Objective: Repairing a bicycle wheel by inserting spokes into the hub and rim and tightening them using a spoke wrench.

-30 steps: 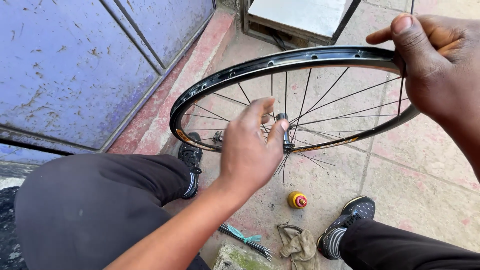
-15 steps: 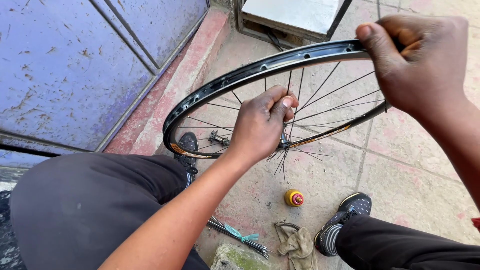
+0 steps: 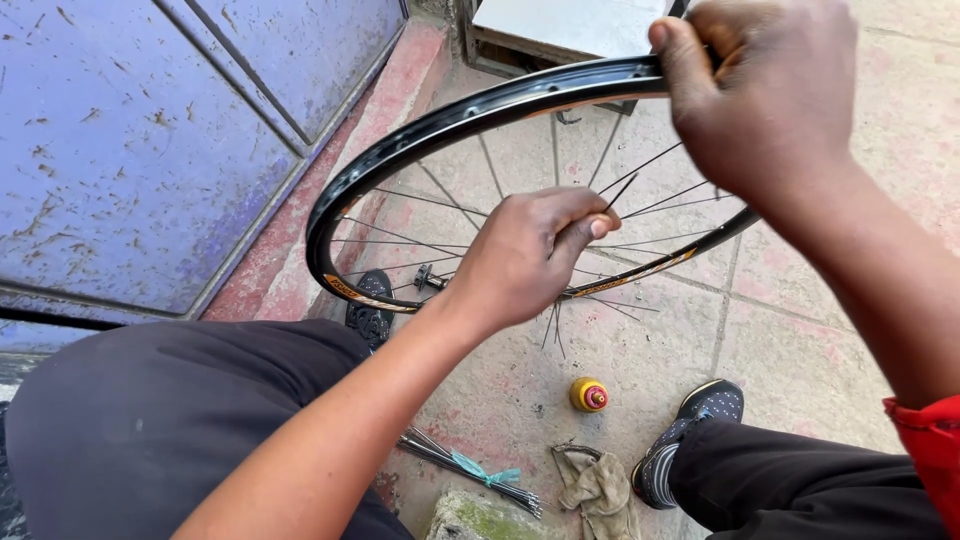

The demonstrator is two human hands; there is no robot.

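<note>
A black bicycle wheel rim (image 3: 420, 135) with thin metal spokes is held up over the paved ground. My right hand (image 3: 770, 100) grips the rim's top edge. My left hand (image 3: 525, 255) is inside the wheel near its hub, with thumb and fingers pinched on a spoke (image 3: 622, 190). The hub itself is mostly hidden behind that hand. My knees and both dark shoes show below the wheel.
A small yellow bottle with a red cap (image 3: 589, 395) stands on the pavement. A bundle of loose spokes (image 3: 470, 470) and a crumpled rag (image 3: 598, 488) lie by my feet. A blue metal door (image 3: 130, 130) is at left, a box (image 3: 560, 25) behind the wheel.
My right hand has shifted left along the rim and the wheel has turned and tipped. My left hand stays at the hub, fingers now pinching a spoke.
</note>
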